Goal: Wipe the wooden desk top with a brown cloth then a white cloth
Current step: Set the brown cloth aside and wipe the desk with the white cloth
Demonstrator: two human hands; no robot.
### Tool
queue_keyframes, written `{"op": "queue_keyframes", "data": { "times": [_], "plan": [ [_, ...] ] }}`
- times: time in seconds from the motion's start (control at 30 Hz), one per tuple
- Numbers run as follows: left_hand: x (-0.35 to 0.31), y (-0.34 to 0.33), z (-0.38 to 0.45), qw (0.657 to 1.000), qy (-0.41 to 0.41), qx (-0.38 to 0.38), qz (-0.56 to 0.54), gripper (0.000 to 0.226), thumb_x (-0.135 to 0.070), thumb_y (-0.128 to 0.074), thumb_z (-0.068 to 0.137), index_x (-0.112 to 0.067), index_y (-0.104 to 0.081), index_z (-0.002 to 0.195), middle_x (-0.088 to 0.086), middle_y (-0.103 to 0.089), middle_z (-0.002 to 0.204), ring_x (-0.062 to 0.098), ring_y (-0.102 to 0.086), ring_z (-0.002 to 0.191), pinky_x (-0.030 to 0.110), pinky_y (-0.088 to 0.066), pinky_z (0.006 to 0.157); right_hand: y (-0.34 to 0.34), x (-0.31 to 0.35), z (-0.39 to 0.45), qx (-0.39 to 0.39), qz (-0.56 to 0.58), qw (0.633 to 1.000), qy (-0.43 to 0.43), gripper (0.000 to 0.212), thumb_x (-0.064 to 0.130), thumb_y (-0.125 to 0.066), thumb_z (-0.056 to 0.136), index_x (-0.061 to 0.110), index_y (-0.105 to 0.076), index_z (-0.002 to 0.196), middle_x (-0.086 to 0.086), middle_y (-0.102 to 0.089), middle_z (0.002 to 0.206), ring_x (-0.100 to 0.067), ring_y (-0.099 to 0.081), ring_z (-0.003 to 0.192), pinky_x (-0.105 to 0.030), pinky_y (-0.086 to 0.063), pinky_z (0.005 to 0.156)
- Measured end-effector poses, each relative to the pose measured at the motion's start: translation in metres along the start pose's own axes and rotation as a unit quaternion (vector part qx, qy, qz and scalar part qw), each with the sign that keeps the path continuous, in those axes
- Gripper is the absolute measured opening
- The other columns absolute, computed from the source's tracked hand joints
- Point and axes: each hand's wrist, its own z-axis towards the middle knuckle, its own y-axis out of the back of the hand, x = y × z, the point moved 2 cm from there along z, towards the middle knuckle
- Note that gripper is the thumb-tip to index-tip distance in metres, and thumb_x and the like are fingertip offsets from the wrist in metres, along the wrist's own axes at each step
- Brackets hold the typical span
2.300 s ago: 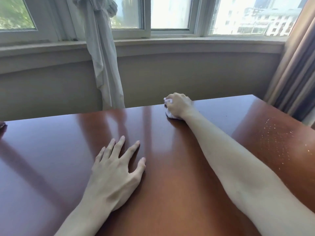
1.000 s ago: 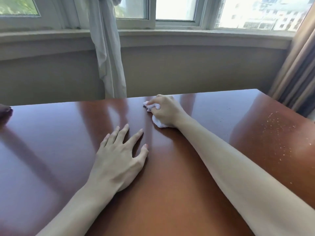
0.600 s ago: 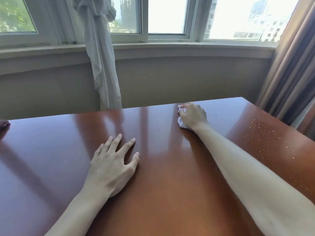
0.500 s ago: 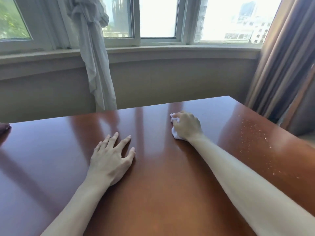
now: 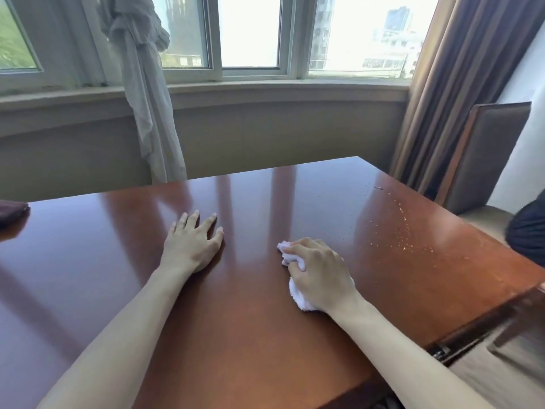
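**White cloth drawn back toward the near edge of the desk**

A glossy reddish-brown wooden desk (image 5: pixel 265 335) was shown in front of a bay window (image 5: pixel 250 31), with a knotted pale curtain (image 5: pixel 141 84) hanging at the left and a dark striped drape (image 5: pixel 460 84) at the right. A padded chair back (image 5: pixel 486 154) stood beyond the right corner of the desk.

The left hand (image 5: pixel 191 246) was laid flat on the wood, fingers straight and slightly spread, holding nothing. The right hand (image 5: pixel 318 273) was curled around a bunched white cloth (image 5: pixel 298 293), which was pressed against the desk just right of centre, with tufts showing at the fingertips and under the wrist.

Compared with the moments before, the right hand and its cloth had been pulled well back from the far edge of the desk, where they had been seen beneath the window, to a spot much closer to the body. The left hand had been kept in nearly the same place. The view had also been turned to the right, so that more of the right side of the desk was revealed.

A dark brown cloth (image 5: pixel 11 212) was left lying at the far left edge, only partly in view. From this it was judged that the brown-cloth stage was finished and the white-cloth wipe was under way. A scatter of pale specks (image 5: pixel 407 231) was visible to the right of the cloth, so that area probably remained to be wiped.
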Motion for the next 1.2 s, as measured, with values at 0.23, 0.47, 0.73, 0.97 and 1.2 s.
{"op": "queue_keyframes", "data": {
  "times": [0.23,0.47,0.73,0.97,1.2],
  "plan": [
    [0.003,-0.005,0.003,1.0,-0.008,-0.02,-0.013,0.058,-0.059,-0.03,0.1,-0.046,-0.027,0.156,0.0,-0.018,0.168,0.021,-0.01,0.155,0.041,-0.007,0.126,-0.028,-0.028,0.13,-0.018,-0.036,0.999,-0.035,0.037,0.023,-0.052,0.089,0.035,-0.073,0.116,0.006,-0.066,0.116,-0.027,-0.06,0.109,-0.04,-0.053,0.086],
    [0.0,0.0,0.002,0.999,0.008,-0.025,-0.018,0.06,-0.07,-0.027,0.094,-0.056,-0.024,0.152,-0.016,-0.01,0.167,0.007,-0.001,0.154,0.033,-0.005,0.124,-0.057,-0.077,0.303,-0.039,-0.041,0.994,-0.09,0.031,0.026,-0.052,0.086,0.028,-0.077,0.103,-0.003,-0.069,0.11,-0.035,-0.063,0.103,-0.036,-0.05,0.084],
    [0.001,0.001,0.007,1.0,0.023,-0.015,-0.015,0.062,-0.075,-0.02,0.092,-0.057,-0.021,0.152,-0.017,-0.007,0.167,0.006,0.001,0.154,0.032,-0.003,0.123,-0.071,-0.086,0.34,-0.029,-0.051,0.995,-0.086,0.033,0.026,-0.051,0.087,0.03,-0.077,0.107,-0.005,-0.073,0.112,-0.038,-0.063,0.105,-0.036,-0.051,0.085],
    [0.001,-0.001,0.01,1.0,0.014,-0.005,-0.01,0.06,-0.069,-0.028,0.097,-0.05,-0.026,0.154,-0.006,-0.015,0.168,0.015,-0.007,0.155,0.037,-0.005,0.126,-0.043,-0.042,0.192,0.053,-0.006,0.998,0.026,0.038,0.033,-0.048,0.091,0.041,-0.071,0.12,0.015,-0.067,0.127,-0.019,-0.059,0.121,-0.036,-0.05,0.096],
    [-0.002,0.002,0.004,1.0,0.007,0.004,0.002,0.061,-0.067,-0.028,0.098,-0.046,-0.027,0.155,-0.001,-0.015,0.168,0.02,-0.009,0.155,0.04,-0.006,0.126,-0.011,-0.005,0.037,0.067,0.05,0.993,0.078,0.053,0.04,-0.033,0.084,0.049,-0.066,0.125,0.033,-0.06,0.131,0.003,-0.05,0.127,-0.032,-0.049,0.102]
  ]
}}
